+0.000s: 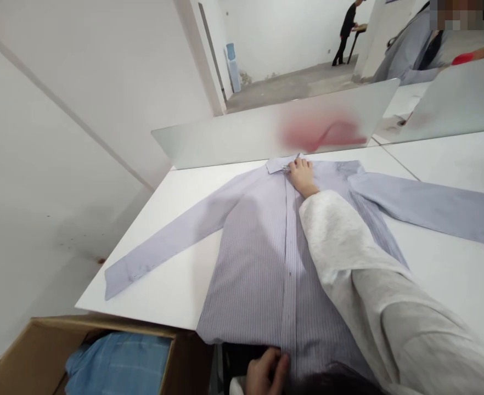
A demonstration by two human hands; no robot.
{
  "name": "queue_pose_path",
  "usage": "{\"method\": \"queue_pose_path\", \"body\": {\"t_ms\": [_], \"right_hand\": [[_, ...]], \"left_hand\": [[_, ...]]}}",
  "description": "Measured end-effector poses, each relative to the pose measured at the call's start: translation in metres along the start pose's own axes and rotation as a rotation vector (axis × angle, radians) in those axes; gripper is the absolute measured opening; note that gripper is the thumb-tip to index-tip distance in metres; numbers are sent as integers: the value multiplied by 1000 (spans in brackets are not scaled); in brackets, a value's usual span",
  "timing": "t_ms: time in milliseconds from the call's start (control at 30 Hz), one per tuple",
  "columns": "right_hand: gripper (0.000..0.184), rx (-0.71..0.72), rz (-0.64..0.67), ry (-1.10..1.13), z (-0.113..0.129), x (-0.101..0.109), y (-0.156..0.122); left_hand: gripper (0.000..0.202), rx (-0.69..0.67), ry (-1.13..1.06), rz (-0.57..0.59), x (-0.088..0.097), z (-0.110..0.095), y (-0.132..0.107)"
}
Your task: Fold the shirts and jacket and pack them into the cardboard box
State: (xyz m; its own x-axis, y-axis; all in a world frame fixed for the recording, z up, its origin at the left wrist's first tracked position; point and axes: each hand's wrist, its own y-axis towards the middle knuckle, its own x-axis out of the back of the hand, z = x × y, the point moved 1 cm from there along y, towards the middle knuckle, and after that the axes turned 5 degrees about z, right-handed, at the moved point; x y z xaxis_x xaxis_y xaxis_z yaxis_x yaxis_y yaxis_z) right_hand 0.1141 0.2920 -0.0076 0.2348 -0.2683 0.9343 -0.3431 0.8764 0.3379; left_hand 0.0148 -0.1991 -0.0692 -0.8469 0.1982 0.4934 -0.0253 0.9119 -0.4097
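A long-sleeved, striped light purple-grey button-up shirt [254, 258] lies front side up, its sleeves spread out to both sides. At the collar, my right hand [302, 174] has its fingers curled onto the cloth by the top of the button placket. Down at the hem, my left hand [266, 370] pinches the lower edge beside the placket, near the bottom of the view. The hem hangs over the near edge of the white table [176, 280]. My right forearm, in a pale sleeve, hides part of the shirt's right side.
An open cardboard box [192, 359] holding folded blue checked cloth [121, 362] stands below the table's left front edge. A frosted divider [225, 140] runs along the back, with something red behind it. Other people are farther off, at upper right.
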Motion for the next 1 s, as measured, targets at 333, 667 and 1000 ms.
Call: {"method": "queue_pose_path", "body": {"t_ms": [333, 667, 1000], "right_hand": [[32, 11, 257, 283, -63, 124, -106], [32, -487, 334, 855, -104, 205, -437], [48, -726, -101, 1651, -42, 74, -512]], "left_hand": [[34, -170, 155, -214, 24, -1, -4], [18, -944, 457, -459, 34, -79, 13], [56, -542, 982, -335, 17, -80, 68]]}}
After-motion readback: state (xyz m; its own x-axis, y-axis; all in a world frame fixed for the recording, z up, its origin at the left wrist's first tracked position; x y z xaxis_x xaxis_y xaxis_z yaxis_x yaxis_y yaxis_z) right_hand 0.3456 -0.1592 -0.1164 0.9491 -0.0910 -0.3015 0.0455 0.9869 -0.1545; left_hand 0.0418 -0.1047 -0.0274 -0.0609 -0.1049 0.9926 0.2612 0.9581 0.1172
